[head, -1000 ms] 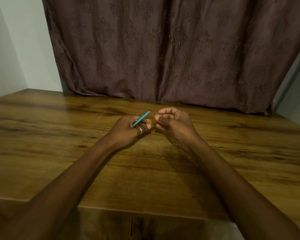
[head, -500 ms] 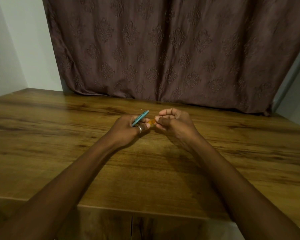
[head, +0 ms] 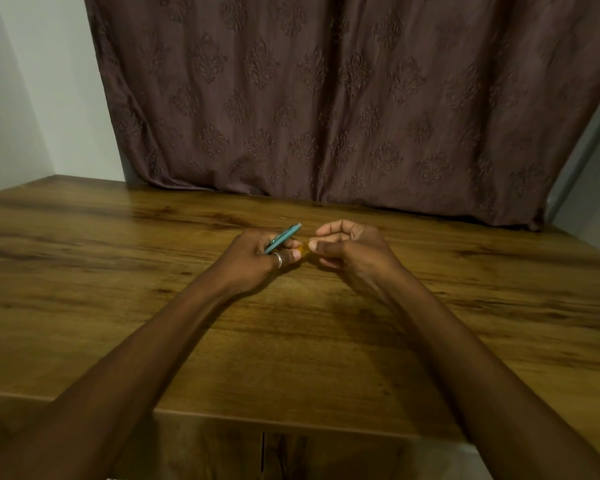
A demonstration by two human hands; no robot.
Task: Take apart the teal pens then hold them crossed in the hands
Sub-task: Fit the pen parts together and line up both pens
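Above a brown wooden table (head: 118,271), the left hand (head: 253,261) grips a slim teal pen (head: 283,238). The right hand (head: 350,252) pinches a small orange piece (head: 303,250).

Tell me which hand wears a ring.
The left hand, which grips the teal pen, has a silver ring; the right hand, pinching an orange piece, has none.

A slim teal pen (head: 283,238) sits slanted in the left hand (head: 257,258), its free end pointing away and rightward, over the middle of the table (head: 118,289). The right hand (head: 347,251) pinches a small amber piece (head: 303,250) just beside it.
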